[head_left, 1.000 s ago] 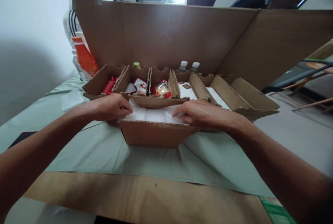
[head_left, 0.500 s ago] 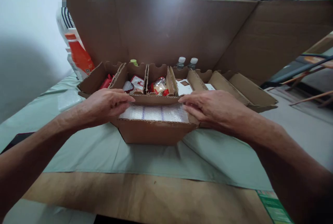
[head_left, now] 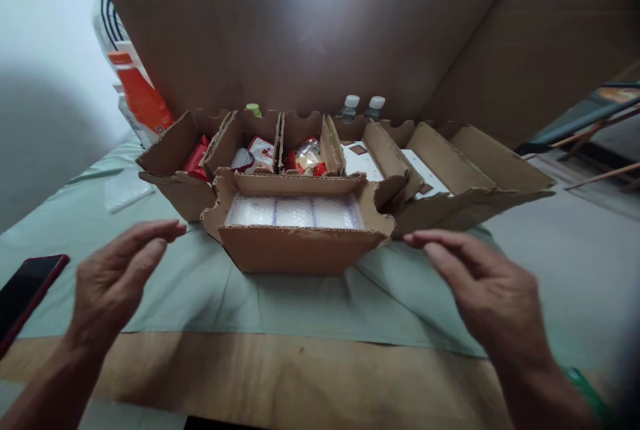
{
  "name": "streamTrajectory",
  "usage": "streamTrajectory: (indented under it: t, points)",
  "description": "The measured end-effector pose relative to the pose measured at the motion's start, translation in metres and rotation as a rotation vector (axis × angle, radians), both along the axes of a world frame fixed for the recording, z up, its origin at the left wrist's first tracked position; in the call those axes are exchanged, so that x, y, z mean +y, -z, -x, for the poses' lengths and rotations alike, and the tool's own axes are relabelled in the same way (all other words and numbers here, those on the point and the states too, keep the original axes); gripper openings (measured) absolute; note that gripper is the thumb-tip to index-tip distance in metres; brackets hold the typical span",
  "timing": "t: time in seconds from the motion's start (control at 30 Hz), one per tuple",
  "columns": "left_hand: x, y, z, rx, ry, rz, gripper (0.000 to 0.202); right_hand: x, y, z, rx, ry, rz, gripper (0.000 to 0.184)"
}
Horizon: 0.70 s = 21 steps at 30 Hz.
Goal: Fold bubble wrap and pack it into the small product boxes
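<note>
A small cardboard box (head_left: 295,250) with notched side walls stands on the green cloth (head_left: 295,307), in front of a row of similar boxes. Inside it lies a bubble-wrapped item (head_left: 295,211) with purple lines. To the left of this box my left hand (head_left: 117,277) hovers with thumb and fingers apart, holding nothing. My right hand (head_left: 480,290) is off its right side, thumb also parted from the fingers and nothing in them. Neither hand touches the box.
The row behind holds a red packet (head_left: 197,158), wrapped snacks (head_left: 307,158) and white boxes (head_left: 363,162). A tall cardboard panel (head_left: 320,37) rises behind, with an orange bottle (head_left: 140,93) at left. A phone (head_left: 30,293) lies at the left edge, near a folded plastic wrap (head_left: 127,190).
Both hands have let go of the front box and moved outward and nearer to me. The box stays in place, and its notched side walls now show. The view has tilted down slightly.
</note>
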<state>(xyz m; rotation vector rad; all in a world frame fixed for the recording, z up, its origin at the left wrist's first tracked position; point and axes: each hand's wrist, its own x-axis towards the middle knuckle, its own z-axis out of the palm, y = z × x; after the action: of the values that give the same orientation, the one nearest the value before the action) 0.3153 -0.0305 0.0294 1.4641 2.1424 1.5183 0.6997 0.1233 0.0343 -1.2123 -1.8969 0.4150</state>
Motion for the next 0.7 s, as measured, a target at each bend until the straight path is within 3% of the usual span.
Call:
streamTrajectory:
  t: [0.1, 0.17, 0.3, 0.4, 0.47, 0.53, 0.63, 0.7]
  points:
    - [-0.005, 0.054, -0.004, -0.159, 0.031, 0.078, 0.047, -0.012, 0.056, -0.003, 0.027, -0.032, 0.128, 0.042]
    - [0.005, 0.074, -0.010, -0.199, 0.127, 0.069, 0.063, -0.013, 0.077, 0.011, 0.046, -0.076, 0.168, 0.060]
    - [0.040, 0.078, -0.027, -0.239, 0.274, 0.060, 0.074, -0.003, 0.080, 0.052, 0.120, -0.129, 0.142, 0.067]
    - [0.062, 0.074, -0.042, -0.317, 0.262, 0.064, 0.084, 0.001, 0.075, 0.073, 0.211, -0.160, 0.119, 0.061]
    - [0.065, 0.077, -0.057, -0.340, 0.217, 0.050, 0.090, -0.008, 0.080, 0.073, 0.285, -0.144, 0.117, 0.059]
    - [0.051, 0.085, -0.077, -0.325, 0.189, 0.042, 0.092, -0.028, 0.092, 0.061, 0.356, -0.085, 0.126, 0.057]
    - [0.005, 0.098, -0.105, -0.295, 0.143, 0.023, 0.093, -0.072, 0.112, 0.037, 0.402, 0.033, 0.106, 0.059]
    - [-0.029, 0.102, -0.107, -0.279, 0.007, 0.030, 0.088, -0.097, 0.116, 0.035, 0.372, 0.010, 0.088, 0.064]
